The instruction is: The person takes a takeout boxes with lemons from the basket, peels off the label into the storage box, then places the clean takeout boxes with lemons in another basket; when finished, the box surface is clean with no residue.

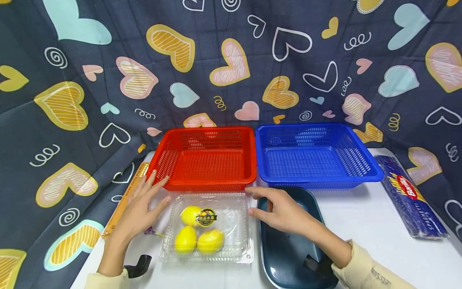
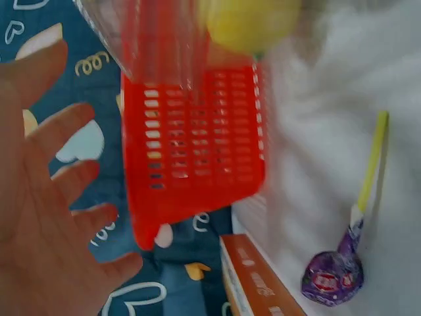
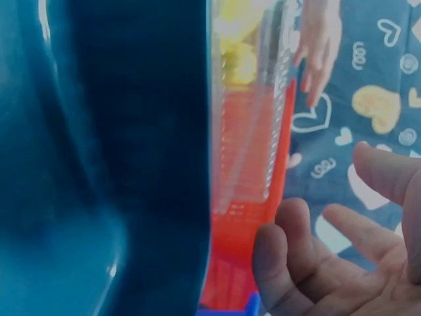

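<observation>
Careful, your left hand [image 1: 142,204] and right hand [image 1: 279,208] are both open beside the clear box of lemons [image 1: 206,226] on the table [image 1: 361,224], so a one-sided grab may tip it.

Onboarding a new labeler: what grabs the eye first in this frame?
Two bright mesh baskets sit side by side at the back of the white table: the red basket to the left, the blue basket to the right. In front of the red one lies a clear clamshell box holding three yellow lemons. The left hand and right hand flank it, fingers spread. A heart-patterned dark cloth drapes behind.
</observation>
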The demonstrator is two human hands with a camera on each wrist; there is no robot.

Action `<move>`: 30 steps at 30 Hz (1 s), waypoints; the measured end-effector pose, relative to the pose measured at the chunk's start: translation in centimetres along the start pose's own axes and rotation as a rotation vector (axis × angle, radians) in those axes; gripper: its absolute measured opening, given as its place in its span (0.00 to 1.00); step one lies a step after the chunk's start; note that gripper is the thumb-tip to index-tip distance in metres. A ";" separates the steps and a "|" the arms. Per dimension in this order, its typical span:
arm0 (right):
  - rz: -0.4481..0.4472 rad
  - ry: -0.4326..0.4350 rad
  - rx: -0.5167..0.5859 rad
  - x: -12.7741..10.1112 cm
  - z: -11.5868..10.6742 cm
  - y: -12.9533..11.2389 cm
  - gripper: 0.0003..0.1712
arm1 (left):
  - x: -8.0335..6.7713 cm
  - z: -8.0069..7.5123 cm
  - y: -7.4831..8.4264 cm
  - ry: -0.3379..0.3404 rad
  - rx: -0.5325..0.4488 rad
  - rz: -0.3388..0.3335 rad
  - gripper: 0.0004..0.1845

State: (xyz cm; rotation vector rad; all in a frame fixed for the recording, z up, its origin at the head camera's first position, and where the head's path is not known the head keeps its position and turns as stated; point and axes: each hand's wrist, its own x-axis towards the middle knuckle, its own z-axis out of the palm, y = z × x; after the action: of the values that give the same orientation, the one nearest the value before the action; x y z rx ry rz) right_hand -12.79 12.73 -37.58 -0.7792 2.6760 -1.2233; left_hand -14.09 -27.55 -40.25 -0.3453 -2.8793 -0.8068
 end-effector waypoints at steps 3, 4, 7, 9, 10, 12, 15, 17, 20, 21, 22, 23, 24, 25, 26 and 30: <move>-0.036 -0.004 0.031 0.5 -0.1 0.5 0.29 | -0.3 0.1 0.9 -0.021 -0.023 0.066 0.34; -0.045 -0.005 0.042 0.6 -0.1 0.7 0.28 | -0.4 0.1 1.2 -0.030 -0.034 0.085 0.34; -0.069 -0.004 0.057 1.0 0.0 1.2 0.27 | -0.8 0.5 1.9 -0.050 -0.055 0.135 0.34; -0.081 -0.002 0.062 1.2 0.0 1.4 0.26 | -1.1 0.8 2.4 -0.073 -0.072 0.165 0.35; -0.085 -0.001 0.060 1.3 0.1 1.4 0.26 | -1.2 1.0 2.6 -0.089 -0.080 0.177 0.35; -0.098 0.002 0.057 1.6 0.2 1.4 0.26 | -1.5 1.3 2.9 -0.114 -0.085 0.200 0.35; -0.148 0.006 0.038 2.3 0.5 1.4 0.25 | -1.8 1.8 2.9 -0.152 -0.081 0.209 0.36; -0.181 0.009 0.022 2.7 0.7 1.3 0.24 | -1.9 2.1 2.9 -0.165 -0.072 0.214 0.36; -0.223 0.009 0.002 3.3 1.1 0.9 0.23 | -2.0 2.4 2.8 -0.170 -0.058 0.215 0.37; -0.228 0.003 0.000 3.5 1.3 0.7 0.22 | -2.0 2.5 2.7 -0.170 -0.059 0.214 0.37; -0.232 -0.004 -0.005 3.7 1.4 0.5 0.22 | -2.0 2.5 2.7 -0.170 -0.062 0.213 0.37; -0.233 -0.014 -0.009 4.0 1.5 0.3 0.23 | -2.0 2.6 2.7 -0.170 -0.064 0.211 0.38; -0.233 -0.028 -0.010 4.2 1.7 0.1 0.23 | -2.1 2.6 2.7 -0.171 -0.065 0.209 0.38; -0.236 -0.045 -0.009 4.4 1.9 -0.1 0.23 | -2.1 2.7 2.7 -0.172 -0.068 0.206 0.38; -0.237 -0.064 -0.007 4.7 2.1 -0.3 0.23 | -2.1 2.7 2.7 -0.174 -0.070 0.204 0.38; -0.262 -0.138 -0.022 5.6 3.0 -1.1 0.23 | -2.1 2.8 2.7 -0.181 -0.070 0.197 0.38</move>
State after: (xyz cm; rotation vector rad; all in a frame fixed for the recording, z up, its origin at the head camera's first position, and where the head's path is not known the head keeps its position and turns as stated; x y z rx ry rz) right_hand -16.33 7.33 -38.19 -1.2021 2.5406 -1.1431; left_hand -11.57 -24.22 -41.67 -0.7329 -2.9221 -0.8843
